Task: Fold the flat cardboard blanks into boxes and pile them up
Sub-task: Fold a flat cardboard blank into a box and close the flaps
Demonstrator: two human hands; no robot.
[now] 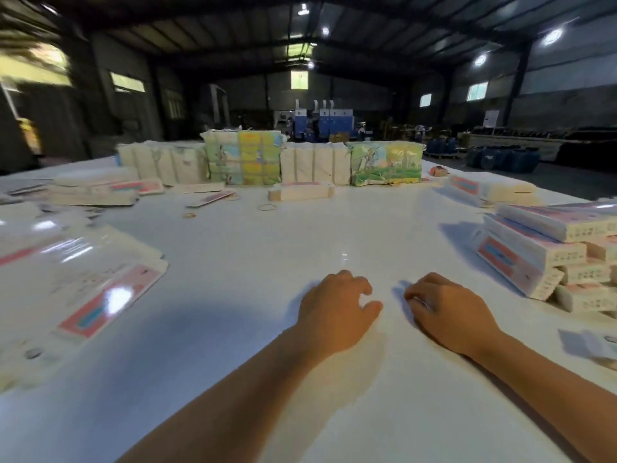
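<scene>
Both hands idle: left hand [337, 307], right hand [445, 312] resting loosely curled, empty, on white table [253, 262] | flat blanks [83, 289] at my left | folded boxes [547, 248] piled right | dim warehouse, bundled stock [243, 158] at far edge

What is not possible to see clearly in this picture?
Head view only:
- Flat blanks: print lost to motion blur and glare.
- Pile of boxes: cut by the right edge.
- Right hand fingertips: curled under, hidden.
- Rubber band: too small for detail.
</scene>
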